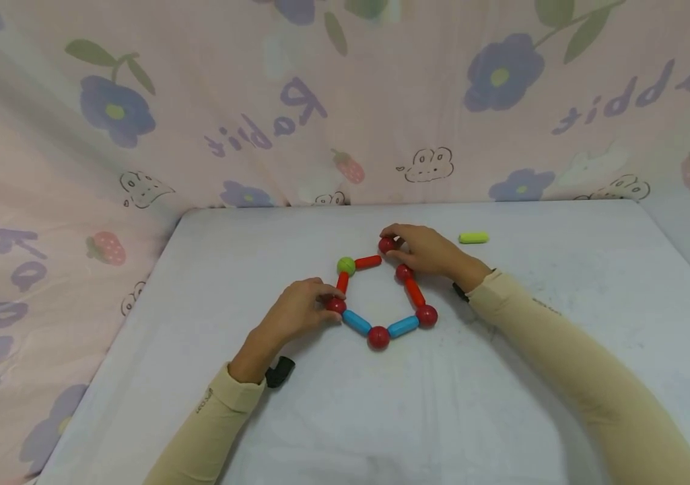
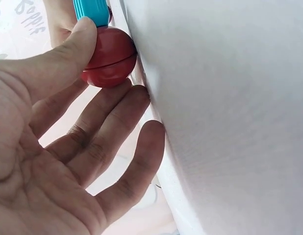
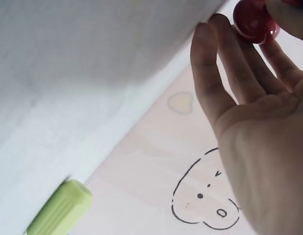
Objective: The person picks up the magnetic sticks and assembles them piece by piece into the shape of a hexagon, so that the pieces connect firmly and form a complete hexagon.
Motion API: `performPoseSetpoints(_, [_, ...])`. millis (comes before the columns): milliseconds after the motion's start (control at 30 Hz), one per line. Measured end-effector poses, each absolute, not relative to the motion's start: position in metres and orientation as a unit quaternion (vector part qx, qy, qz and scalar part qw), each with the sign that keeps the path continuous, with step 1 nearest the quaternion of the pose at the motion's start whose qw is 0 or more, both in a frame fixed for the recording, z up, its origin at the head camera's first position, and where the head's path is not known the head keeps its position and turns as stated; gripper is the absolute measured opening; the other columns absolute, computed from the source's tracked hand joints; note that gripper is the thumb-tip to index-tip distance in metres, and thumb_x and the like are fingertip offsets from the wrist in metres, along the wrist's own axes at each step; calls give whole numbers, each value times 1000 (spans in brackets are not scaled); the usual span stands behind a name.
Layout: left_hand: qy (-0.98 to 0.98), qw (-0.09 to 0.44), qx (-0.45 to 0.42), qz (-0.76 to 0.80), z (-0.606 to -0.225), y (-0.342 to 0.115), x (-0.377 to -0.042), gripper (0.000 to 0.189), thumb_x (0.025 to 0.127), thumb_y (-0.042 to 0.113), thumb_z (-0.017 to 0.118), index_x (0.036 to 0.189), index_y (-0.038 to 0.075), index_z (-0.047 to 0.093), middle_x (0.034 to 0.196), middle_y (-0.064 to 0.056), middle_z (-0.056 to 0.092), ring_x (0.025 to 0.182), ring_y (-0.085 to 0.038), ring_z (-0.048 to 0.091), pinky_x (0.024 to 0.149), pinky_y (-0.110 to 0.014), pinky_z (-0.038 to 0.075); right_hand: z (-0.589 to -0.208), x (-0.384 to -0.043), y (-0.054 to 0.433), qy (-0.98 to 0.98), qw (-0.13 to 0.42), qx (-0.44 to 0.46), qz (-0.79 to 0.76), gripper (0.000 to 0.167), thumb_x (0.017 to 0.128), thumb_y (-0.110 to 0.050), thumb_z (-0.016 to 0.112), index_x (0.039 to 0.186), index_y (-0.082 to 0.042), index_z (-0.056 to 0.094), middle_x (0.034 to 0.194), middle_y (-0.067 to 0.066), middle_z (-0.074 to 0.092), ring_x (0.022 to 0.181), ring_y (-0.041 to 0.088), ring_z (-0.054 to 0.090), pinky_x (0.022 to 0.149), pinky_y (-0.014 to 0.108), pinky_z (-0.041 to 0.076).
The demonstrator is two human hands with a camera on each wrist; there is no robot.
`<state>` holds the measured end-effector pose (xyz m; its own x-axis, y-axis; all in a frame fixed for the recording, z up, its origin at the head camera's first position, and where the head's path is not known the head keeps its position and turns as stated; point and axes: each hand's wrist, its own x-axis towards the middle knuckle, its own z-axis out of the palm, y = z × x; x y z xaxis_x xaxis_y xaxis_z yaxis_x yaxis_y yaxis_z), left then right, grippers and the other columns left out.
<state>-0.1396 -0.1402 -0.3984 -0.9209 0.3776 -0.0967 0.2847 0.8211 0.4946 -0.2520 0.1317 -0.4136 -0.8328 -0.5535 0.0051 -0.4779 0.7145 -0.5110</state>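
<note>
Toy building balls and rods form an open ring on the white table. My left hand point(image 1: 302, 310) pinches a red ball point(image 2: 110, 56) at the ring's left, between thumb and fingers. That ball joins a blue rod point(image 1: 357, 322) and, partly hidden, a red rod point(image 1: 342, 283) leading to a green ball point(image 1: 347, 266). From the green ball another red rod point(image 1: 369, 262) points right. At the far side my right hand point(image 1: 426, 252) holds a red ball point(image 3: 252, 20), apart from that rod's end. A further red ball point(image 1: 404, 272) lies beneath this hand, atop a red rod point(image 1: 415, 293).
A red ball point(image 1: 378, 338) at the near corner meets a second blue rod point(image 1: 404, 327), which reaches a red ball point(image 1: 426, 316) on the right. A loose yellow-green rod point(image 1: 474, 238) lies beyond my right wrist. Patterned curtain point(image 1: 381, 135) hangs behind the table's far edge.
</note>
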Motion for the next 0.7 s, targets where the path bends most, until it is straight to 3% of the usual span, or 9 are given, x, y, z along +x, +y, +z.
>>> performPoseSetpoints(267, [951, 97, 163, 245, -397, -140, -139, 35, 80, 21, 84, 114, 18, 76, 95, 5, 70, 92, -14, 62, 86, -34, 52, -415, -251, 134, 920, 61, -283, -264, 44, 94, -18, 68, 136, -11, 55, 124, 7, 67, 113, 26, 65, 97, 44, 54])
performPoseSetpoints(700, [947, 107, 138, 269, -399, -141, -139, 36, 78, 22, 85, 113, 19, 76, 99, 5, 75, 94, -13, 63, 89, -35, 54, -415, -253, 137, 919, 99, -280, -260, 45, 95, -17, 67, 138, -14, 55, 125, 10, 68, 113, 27, 63, 99, 45, 53])
